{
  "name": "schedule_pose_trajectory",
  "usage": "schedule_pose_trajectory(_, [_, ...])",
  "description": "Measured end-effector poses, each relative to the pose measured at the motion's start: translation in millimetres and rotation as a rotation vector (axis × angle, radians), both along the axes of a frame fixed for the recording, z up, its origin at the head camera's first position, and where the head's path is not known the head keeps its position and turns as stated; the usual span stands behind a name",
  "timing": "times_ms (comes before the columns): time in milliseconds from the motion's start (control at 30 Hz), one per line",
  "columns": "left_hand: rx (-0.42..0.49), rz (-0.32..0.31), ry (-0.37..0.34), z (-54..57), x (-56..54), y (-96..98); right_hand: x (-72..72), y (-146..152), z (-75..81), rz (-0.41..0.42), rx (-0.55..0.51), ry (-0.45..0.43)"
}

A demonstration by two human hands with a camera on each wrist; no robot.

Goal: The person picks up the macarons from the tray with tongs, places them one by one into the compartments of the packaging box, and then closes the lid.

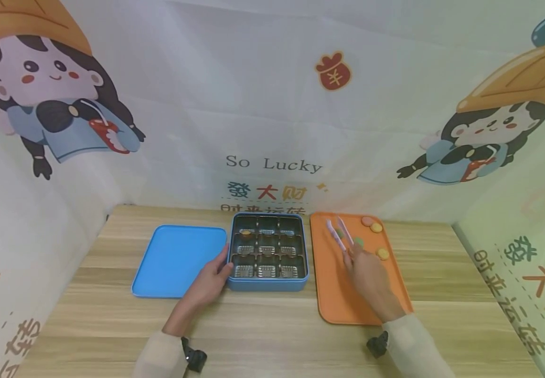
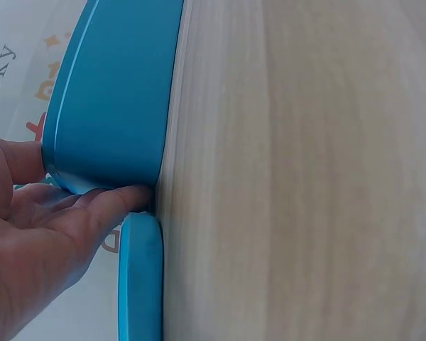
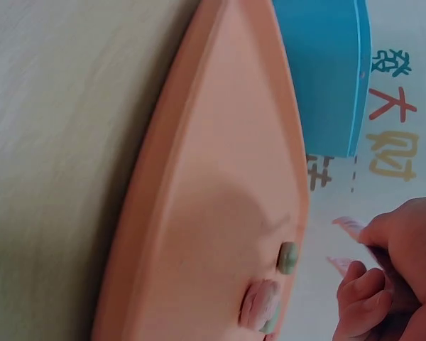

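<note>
Head view: box compartments (image 1: 266,250), left wrist view: fingers (image 2: 108,206) beside lid (image 2: 143,277)

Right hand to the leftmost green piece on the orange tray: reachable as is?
Likely yes: the right hand holds tongs, tips apart, raised over the tray, and nothing visible blocks the green piece.

Cartoon-printed white cloth (image 1: 253,94) backs a wooden table (image 1: 272,336).

The left grip (image 1: 213,274) has its fingers extended, the right grip (image 1: 370,274) curled inward.
</note>
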State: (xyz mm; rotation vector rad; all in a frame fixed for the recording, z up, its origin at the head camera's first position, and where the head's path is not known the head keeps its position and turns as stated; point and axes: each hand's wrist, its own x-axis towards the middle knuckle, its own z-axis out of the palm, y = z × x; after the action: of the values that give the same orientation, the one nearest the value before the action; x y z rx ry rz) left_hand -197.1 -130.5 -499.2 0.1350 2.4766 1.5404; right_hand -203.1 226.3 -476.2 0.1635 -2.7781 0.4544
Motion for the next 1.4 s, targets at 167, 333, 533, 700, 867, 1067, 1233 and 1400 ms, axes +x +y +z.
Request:
schedule_pose_trajectory(167, [-0.001, 0.000, -0.004, -0.9, -0.4, 0.1, 2.5, 5.5, -2.0, -0.013, 0.001, -0.047])
schedule_pose_trajectory(333, [-0.004, -0.003, 0.003, -1.2, -0.3, 0.1, 3.3, 9.1, -3.9, -0.033, 0.037, -0.081])
schedule_pose_trajectory(533, [-0.002, -0.012, 0.013, -1.0, 0.6, 0.3, 3.6, 9.9, -6.5, -0.033, 0.079, -0.077])
schedule_pose_trajectory(700, [-0.005, -0.015, 0.010, -1.3, 1.1, 0.5, 4.1, 9.4, -8.3, -0.026, 0.088, -0.060])
schedule_pose_trajectory(867, [0.004, -0.014, 0.001, -0.7, 1.2, 0.4, 3.7, 9.8, -10.4, -0.034, 0.087, -0.068])
schedule_pose_trajectory(1067, [0.001, -0.021, -0.015, 1.3, 0.7, -0.3, 2.3, 10.2, -12.1, -0.045, 0.089, -0.080])
schedule_pose_trajectory(1233, [0.001, -0.030, -0.018, 3.8, 1.1, -1.4, 0.9, 9.5, -11.5, -0.017, 0.073, -0.038])
schedule_pose_trajectory(1400, [-0.007, -0.032, -0.012, 5.2, 0.8, -2.0, 0.4, 1.7, -5.9, 0.025, 0.062, 0.033])
